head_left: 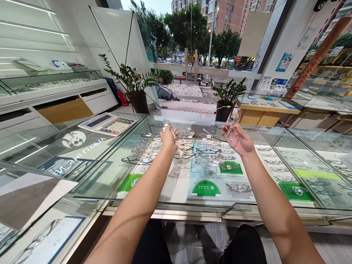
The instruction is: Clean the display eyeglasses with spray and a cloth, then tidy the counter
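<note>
Both my arms reach out over a glass display counter [170, 205] with several eyeglass frames under its top. My left hand [168, 138] is closed on a crumpled beige cloth [179, 146] that hangs down from the fist. My right hand [237, 138] is raised, palm turned up, its fingers curled round a pair of thin clear-rimmed glasses [235, 116] that stick up above the fingertips. The two hands are apart, roughly at the same height above the counter.
A large calculator [107, 124] lies on the counter at the left. Two potted plants [134, 86] [227, 97] stand behind the counter near the glass shopfront. Wall showcases run along the left, a wooden table [264, 110] stands at the right.
</note>
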### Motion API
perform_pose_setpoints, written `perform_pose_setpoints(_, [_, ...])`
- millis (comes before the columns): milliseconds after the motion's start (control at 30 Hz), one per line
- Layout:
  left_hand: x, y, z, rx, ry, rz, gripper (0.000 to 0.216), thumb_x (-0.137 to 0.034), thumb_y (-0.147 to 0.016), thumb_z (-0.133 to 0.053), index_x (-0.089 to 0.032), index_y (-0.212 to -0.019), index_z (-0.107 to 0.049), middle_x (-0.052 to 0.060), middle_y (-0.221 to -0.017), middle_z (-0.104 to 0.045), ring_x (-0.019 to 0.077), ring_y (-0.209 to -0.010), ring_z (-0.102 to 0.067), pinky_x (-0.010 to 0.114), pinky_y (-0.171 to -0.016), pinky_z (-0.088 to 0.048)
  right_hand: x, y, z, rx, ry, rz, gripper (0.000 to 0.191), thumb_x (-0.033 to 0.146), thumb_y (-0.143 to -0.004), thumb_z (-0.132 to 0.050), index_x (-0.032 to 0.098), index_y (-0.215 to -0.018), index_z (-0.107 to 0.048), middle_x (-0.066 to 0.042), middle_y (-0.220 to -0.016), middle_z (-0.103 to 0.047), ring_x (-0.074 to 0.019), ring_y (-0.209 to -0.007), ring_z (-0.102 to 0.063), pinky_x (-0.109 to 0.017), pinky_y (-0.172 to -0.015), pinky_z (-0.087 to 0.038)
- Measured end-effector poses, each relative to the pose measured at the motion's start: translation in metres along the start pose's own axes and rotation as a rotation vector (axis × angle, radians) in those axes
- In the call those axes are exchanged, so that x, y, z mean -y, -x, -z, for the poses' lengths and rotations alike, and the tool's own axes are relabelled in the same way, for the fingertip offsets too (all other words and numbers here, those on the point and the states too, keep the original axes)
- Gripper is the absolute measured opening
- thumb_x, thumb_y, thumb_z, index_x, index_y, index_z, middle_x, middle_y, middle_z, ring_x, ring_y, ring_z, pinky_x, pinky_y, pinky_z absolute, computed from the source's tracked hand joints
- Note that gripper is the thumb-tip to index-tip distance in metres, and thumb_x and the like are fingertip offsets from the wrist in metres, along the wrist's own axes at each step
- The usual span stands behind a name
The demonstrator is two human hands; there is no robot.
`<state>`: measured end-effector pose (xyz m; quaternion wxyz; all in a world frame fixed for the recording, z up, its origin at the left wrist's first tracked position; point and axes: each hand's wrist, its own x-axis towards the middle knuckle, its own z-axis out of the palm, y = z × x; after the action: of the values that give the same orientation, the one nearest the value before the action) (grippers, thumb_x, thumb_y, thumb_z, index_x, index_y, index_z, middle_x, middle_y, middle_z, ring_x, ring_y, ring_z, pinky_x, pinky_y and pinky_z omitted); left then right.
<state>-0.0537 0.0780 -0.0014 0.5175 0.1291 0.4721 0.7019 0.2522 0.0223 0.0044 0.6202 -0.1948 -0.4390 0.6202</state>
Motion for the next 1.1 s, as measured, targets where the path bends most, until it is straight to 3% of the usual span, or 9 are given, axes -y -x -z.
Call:
perform_pose_setpoints(200, [0.0, -0.003, 0.0, -0.017, -0.038, -0.019, 0.009, -0.017, -0.097, -0.065, -0.018, -0.1, -0.056, 0.006, -0.095, -0.077, 0.0057, -0.049, -0.053, 0.018, -0.042, -0.024, 0.0, 0.0, 0.001, 0.001, 0.007, -0.006, 0.034, 0.043, -0.079, -0.101, 0.031, -0.089, -0.071, 0.002, -0.115, -0.082, -0.0214, -0.122, -0.077, -0.04, -0.108, -0.065])
perform_pose_setpoints(333, [-0.002, 0.005, 0.001, 0.018, -0.11, -0.309, 0.024, -0.021, -0.084, -0.08, -0.018, -0.096, -0.059, 0.004, -0.098, -0.079, 0.0049, -0.049, -0.05, 0.02, -0.043, -0.027, 0.0, 0.0, 0.0, -0.018, -0.005, 0.008, 0.034, 0.043, -0.079, -0.1, 0.03, -0.09, -0.072, 0.002, -0.114, -0.082, -0.0214, -0.12, -0.077, -0.039, -0.106, -0.066])
perform_pose_setpoints(433, [-0.003, 0.017, 0.001, 0.185, -0.157, -0.499, 0.036, -0.035, -0.081, -0.087, -0.018, -0.106, -0.066, 0.0, -0.081, -0.076, 0.007, -0.047, -0.045, 0.022, -0.046, -0.031, 0.001, 0.002, -0.004, -0.009, 0.002, 0.022, 0.032, 0.044, -0.081, -0.099, 0.031, -0.09, -0.072, 0.001, -0.114, -0.082, -0.0221, -0.119, -0.078, -0.041, -0.109, -0.065])
perform_pose_setpoints(500, [-0.003, 0.026, 0.0, 0.324, -0.207, -0.52, 0.045, -0.047, -0.082, -0.088, -0.017, -0.112, -0.072, -0.004, -0.063, -0.066, 0.0097, -0.045, -0.045, 0.024, -0.047, -0.031, 0.002, 0.003, -0.008, 0.008, 0.006, 0.028, 0.031, 0.044, -0.082, -0.099, 0.031, -0.09, -0.072, 0.002, -0.114, -0.082, -0.022, -0.118, -0.078, -0.042, -0.109, -0.066])
perform_pose_setpoints(600, [-0.001, 0.039, 0.0, 0.442, -0.335, -0.522, 0.052, -0.061, -0.078, -0.092, -0.016, -0.1, -0.078, -0.006, -0.048, -0.05, 0.0115, -0.044, -0.042, 0.026, -0.047, -0.029, 0.004, 0.005, -0.013, 0.03, 0.003, 0.039, 0.031, 0.043, -0.08, -0.101, 0.031, -0.089, -0.074, 0.003, -0.111, -0.083, -0.0212, -0.115, -0.079, -0.039, -0.106, -0.067])
perform_pose_setpoints(733, [0.002, 0.047, -0.002, 0.574, -0.351, -0.476, 0.059, -0.072, -0.076, -0.091, -0.017, -0.09, -0.077, -0.005, -0.053, -0.048, 0.0103, -0.046, -0.039, 0.026, -0.047, -0.03, 0.002, 0.006, -0.017, 0.045, 0.026, 0.046, 0.033, 0.044, -0.077, -0.103, 0.03, -0.089, -0.075, 0.002, -0.111, -0.083, -0.0195, -0.113, -0.079, -0.035, -0.104, -0.067])
perform_pose_setpoints(833, [0.006, 0.051, -0.004, 0.661, -0.266, -0.414, 0.063, -0.076, -0.072, -0.093, -0.019, -0.087, -0.071, -0.002, -0.068, -0.061, 0.0123, -0.056, -0.053, 0.025, -0.051, -0.041, 0.0, 0.006, -0.02, 0.035, 0.053, 0.042, 0.036, 0.044, -0.076, -0.104, 0.029, -0.089, -0.075, 0.001, -0.109, -0.083, -0.0188, -0.112, -0.079, -0.033, -0.103, -0.067])
perform_pose_setpoints(967, [0.007, 0.062, -0.005, 0.888, -0.16, -0.139, 0.068, -0.072, -0.069, -0.099, -0.021, -0.094, -0.062, 0.004, -0.088, -0.071, 0.0254, -0.09, -0.076, 0.034, -0.074, -0.064, -0.003, 0.006, -0.025, 0.028, 0.101, 0.038, 0.038, 0.045, -0.076, -0.105, 0.028, -0.086, -0.073, 0.0, -0.106, -0.084, -0.0185, -0.11, -0.079, -0.033, -0.103, -0.065])
perform_pose_setpoints(1100, [0.003, 0.074, -0.001, 1.001, -0.126, 0.087, 0.064, -0.056, -0.072, -0.106, -0.023, -0.103, -0.061, 0.001, -0.086, -0.064, 0.026, -0.092, -0.074, 0.036, -0.068, -0.068, -0.007, 0.008, -0.032, 0.044, 0.153, 0.029, 0.037, 0.049, -0.078, -0.104, 0.028, -0.086, -0.074, -0.001, -0.105, -0.084, -0.0187, -0.109, -0.078, -0.034, -0.103, -0.063])
